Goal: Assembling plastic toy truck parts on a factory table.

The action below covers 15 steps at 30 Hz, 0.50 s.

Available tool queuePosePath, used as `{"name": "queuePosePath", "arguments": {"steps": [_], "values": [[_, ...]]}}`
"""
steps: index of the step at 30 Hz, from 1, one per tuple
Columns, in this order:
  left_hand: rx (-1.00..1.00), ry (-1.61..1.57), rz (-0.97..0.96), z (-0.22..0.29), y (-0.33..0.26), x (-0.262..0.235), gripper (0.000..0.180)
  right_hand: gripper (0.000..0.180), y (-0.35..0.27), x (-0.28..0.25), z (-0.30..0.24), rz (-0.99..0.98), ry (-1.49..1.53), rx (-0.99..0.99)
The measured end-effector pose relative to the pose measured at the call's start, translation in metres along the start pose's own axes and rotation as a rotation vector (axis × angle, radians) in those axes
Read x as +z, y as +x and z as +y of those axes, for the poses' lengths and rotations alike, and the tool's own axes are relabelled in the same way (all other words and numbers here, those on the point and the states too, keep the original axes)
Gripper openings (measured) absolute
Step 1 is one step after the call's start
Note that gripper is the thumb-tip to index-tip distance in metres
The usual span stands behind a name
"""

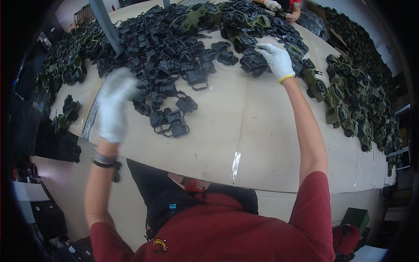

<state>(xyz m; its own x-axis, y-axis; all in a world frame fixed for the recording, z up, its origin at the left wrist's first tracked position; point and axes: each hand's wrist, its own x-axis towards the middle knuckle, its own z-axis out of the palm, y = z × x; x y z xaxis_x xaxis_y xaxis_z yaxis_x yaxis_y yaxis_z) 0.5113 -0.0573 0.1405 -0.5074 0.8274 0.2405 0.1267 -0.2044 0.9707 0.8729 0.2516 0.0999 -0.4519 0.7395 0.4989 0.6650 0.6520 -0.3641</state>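
My right hand [278,62], in a white glove with a yellow cuff, reaches to the far middle of the table. Its fingers are closed on a dark grey toy vehicle body [253,62]. On the left, my left hand [117,105], also gloved in white, is smeared by motion, and its fingers cannot be made out. It is over the table's left part, close to a heap of dark grey plastic vehicle parts [168,65]. A few loose dark parts [176,124] lie at the near end of that heap. Green toy vehicles [314,81] stand to the right of my right hand.
Many green toy vehicles [349,102] crowd the table's right side, and more [67,113] lie at the left. A grey metal post [106,26] rises behind the left hand. Across the table, another person's gloved hand [273,5] shows. The table's near edge [209,180] curves before me.
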Motion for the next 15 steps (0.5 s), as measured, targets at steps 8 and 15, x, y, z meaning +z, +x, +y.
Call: {"name": "queuePosePath", "arguments": {"steps": [8,15], "values": [[0.000,-0.244,-0.367,-0.056,-0.097,0.122,0.099,0.028,-0.093,-0.052,-0.222,-0.137,0.903,0.310],[-0.301,-0.764,-0.026,-0.031,-0.117,0.087,0.033,0.039,0.002,-0.005,-0.158,0.080,0.173,-0.022]]}}
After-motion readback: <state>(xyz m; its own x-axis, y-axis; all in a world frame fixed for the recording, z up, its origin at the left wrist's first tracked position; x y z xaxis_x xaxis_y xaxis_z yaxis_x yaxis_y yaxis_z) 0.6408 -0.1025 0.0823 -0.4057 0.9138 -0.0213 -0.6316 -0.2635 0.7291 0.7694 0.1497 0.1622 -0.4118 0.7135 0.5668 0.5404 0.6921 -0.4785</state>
